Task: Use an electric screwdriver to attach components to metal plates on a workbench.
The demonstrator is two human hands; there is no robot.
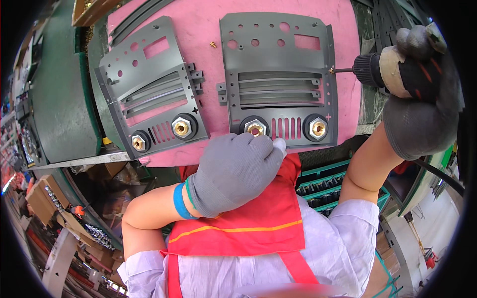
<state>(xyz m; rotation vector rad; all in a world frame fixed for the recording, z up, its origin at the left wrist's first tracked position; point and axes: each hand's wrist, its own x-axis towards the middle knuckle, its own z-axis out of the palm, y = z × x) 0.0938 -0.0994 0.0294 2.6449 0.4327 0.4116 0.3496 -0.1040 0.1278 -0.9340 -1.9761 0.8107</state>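
A dark grey panel [278, 59] with round holes, a rectangular cutout and louvred slats lies in front of me. Two brass connectors with hex nuts, one of them a right-hand connector [318, 128], sit along its near edge. My left hand [238, 171], in a grey glove, is closed at that near edge, its thumb by the slots; its fingertips are partly hidden. In my gloved right hand [422, 109] is a power screwdriver [370, 70], held sideways. Its thin bit points left and meets a small brass-coloured screw [332, 71] at the panel's right side flange.
A similar grey panel [117, 94] lies tilted on the left of the pink mat [206, 25]. One loose brass screw [213, 44] rests between the panels. Dark strips are stacked at the far edge, and a green bin [323, 181] of black parts stands below the bench.
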